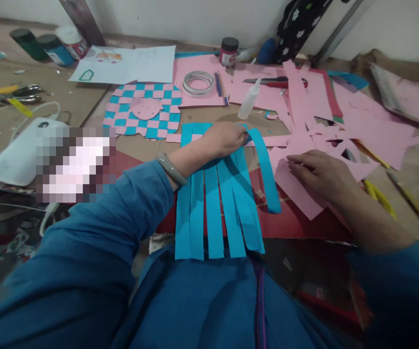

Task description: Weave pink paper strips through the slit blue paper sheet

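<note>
A sheet of blue paper (214, 213) cut into long strips hangs over the table edge toward my lap. My left hand (225, 139) lies across its top, with the fingertips closed on the rightmost blue strip, which curls away to the right. A pink paper strip (272, 141) runs sideways under that hand, crossing the blue strips. To the right, my right hand (316, 172) hovers over or rests on pink paper (298, 194), fingers stretched out and holding nothing visible. Whether its fingertips touch the paper I cannot tell.
A woven blue-and-pink paper piece (142, 109) lies at the back left. Behind are a tape roll (198, 83), a glue bottle (249, 100), a red utility knife (274, 82) and a paint jar (229, 52). A white power bank (27, 150) sits left; yellow-handled scissors (380, 198) lie right.
</note>
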The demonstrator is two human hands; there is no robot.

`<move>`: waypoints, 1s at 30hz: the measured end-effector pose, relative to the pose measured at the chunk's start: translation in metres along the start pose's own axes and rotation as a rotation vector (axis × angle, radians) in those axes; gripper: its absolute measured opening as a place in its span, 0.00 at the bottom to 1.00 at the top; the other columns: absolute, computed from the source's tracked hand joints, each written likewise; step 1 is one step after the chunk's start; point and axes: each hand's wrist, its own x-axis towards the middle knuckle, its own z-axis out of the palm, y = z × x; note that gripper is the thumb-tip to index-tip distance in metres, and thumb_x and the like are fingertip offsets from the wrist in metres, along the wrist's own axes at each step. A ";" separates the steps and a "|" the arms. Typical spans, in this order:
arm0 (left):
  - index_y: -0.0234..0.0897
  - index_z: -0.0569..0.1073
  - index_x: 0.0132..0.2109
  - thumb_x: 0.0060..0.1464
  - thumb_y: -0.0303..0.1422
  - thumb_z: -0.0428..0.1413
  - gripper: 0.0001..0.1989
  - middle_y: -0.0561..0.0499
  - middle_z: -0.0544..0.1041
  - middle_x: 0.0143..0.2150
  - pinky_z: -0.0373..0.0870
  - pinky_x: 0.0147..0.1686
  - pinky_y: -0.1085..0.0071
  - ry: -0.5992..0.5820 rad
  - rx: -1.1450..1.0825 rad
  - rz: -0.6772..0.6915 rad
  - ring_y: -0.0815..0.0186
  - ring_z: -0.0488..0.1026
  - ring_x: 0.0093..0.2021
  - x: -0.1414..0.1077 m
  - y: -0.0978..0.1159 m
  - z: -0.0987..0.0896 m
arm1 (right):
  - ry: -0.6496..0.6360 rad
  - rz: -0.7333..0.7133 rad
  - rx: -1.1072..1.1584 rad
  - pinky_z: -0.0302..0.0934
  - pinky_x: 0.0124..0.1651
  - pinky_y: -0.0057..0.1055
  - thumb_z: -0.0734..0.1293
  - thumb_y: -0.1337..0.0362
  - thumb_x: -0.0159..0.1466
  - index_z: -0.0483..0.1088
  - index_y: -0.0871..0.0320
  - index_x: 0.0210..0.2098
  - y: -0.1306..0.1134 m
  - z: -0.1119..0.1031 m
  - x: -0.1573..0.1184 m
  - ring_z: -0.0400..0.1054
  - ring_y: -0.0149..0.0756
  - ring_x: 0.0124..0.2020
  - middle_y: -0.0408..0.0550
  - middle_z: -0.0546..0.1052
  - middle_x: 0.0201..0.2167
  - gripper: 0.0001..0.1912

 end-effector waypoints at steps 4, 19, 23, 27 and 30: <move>0.33 0.77 0.45 0.65 0.33 0.41 0.20 0.42 0.80 0.45 0.67 0.44 0.66 0.023 0.019 0.007 0.58 0.75 0.46 0.002 -0.004 0.004 | 0.053 -0.042 -0.015 0.65 0.40 0.37 0.59 0.56 0.68 0.80 0.57 0.44 0.001 0.017 -0.009 0.72 0.44 0.42 0.54 0.78 0.40 0.19; 0.30 0.77 0.47 0.65 0.32 0.41 0.20 0.39 0.79 0.45 0.67 0.45 0.62 -0.003 0.056 0.008 0.54 0.76 0.47 0.001 -0.003 0.003 | 0.043 -0.082 0.054 0.67 0.46 0.44 0.59 0.59 0.66 0.78 0.55 0.40 -0.003 0.020 -0.013 0.72 0.47 0.44 0.54 0.78 0.42 0.16; 0.31 0.77 0.45 0.65 0.33 0.41 0.20 0.39 0.79 0.44 0.67 0.46 0.62 -0.005 0.033 0.012 0.55 0.76 0.47 0.001 -0.004 0.004 | -0.006 0.083 0.156 0.67 0.41 0.45 0.62 0.59 0.61 0.75 0.58 0.40 -0.006 0.015 -0.008 0.73 0.48 0.39 0.56 0.78 0.37 0.13; 0.32 0.77 0.44 0.65 0.33 0.41 0.20 0.40 0.79 0.44 0.67 0.45 0.62 -0.006 0.039 0.012 0.55 0.76 0.46 0.001 -0.003 0.003 | -0.026 0.206 0.275 0.65 0.38 0.43 0.65 0.59 0.58 0.72 0.56 0.38 -0.007 0.012 -0.009 0.71 0.46 0.35 0.52 0.77 0.33 0.11; 0.32 0.76 0.43 0.64 0.31 0.41 0.19 0.41 0.80 0.44 0.67 0.45 0.63 -0.010 0.027 0.006 0.56 0.75 0.46 0.000 -0.002 0.001 | 0.019 0.224 0.390 0.66 0.38 0.41 0.66 0.61 0.57 0.71 0.56 0.39 -0.003 0.007 -0.014 0.71 0.42 0.35 0.52 0.78 0.35 0.11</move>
